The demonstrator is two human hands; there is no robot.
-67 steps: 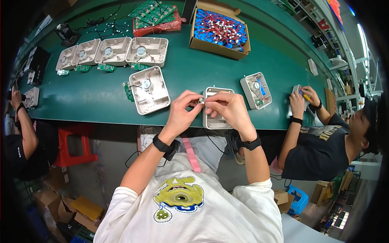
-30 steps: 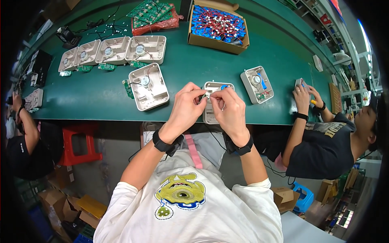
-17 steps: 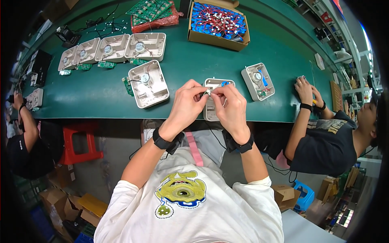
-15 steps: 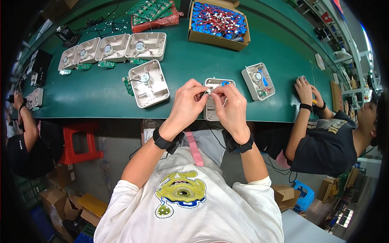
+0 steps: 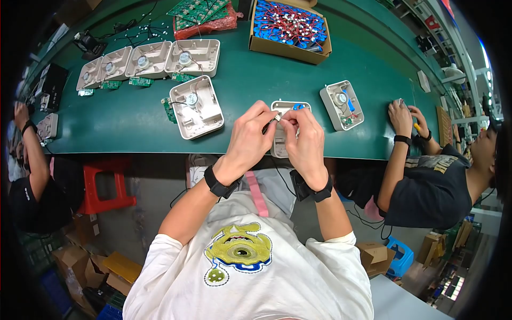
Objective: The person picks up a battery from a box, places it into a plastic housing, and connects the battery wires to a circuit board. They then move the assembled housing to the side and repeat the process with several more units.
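Note:
My left hand [image 5: 249, 134] pinches a small white connector [image 5: 277, 118] between thumb and fingertips. Close against it, the thumb and fingers of my right hand [image 5: 305, 137] are also pinched together; what lies between them is too small to make out. Both hands are above an off-white plastic housing [image 5: 290, 104] near the table's front edge and cover much of it. A blue battery [image 5: 298, 106] shows at that housing's far end. To the left sits a larger open housing [image 5: 198, 120] with a round speaker [image 5: 191, 100] and a green circuit board [image 5: 169, 110] at its side.
Several housings [image 5: 149, 60] with speakers stand in a row at the back left. Behind them are stacked circuit boards [image 5: 200, 13]. A cardboard box [image 5: 290, 50] holds blue batteries. Another housing [image 5: 342, 106] stands right of my hands. Co-workers [image 5: 426, 178] work on both sides.
My fingertips have shifted slightly around the connector, and more of its white body shows. Both hands stay over the housing. The whole view has moved a little.

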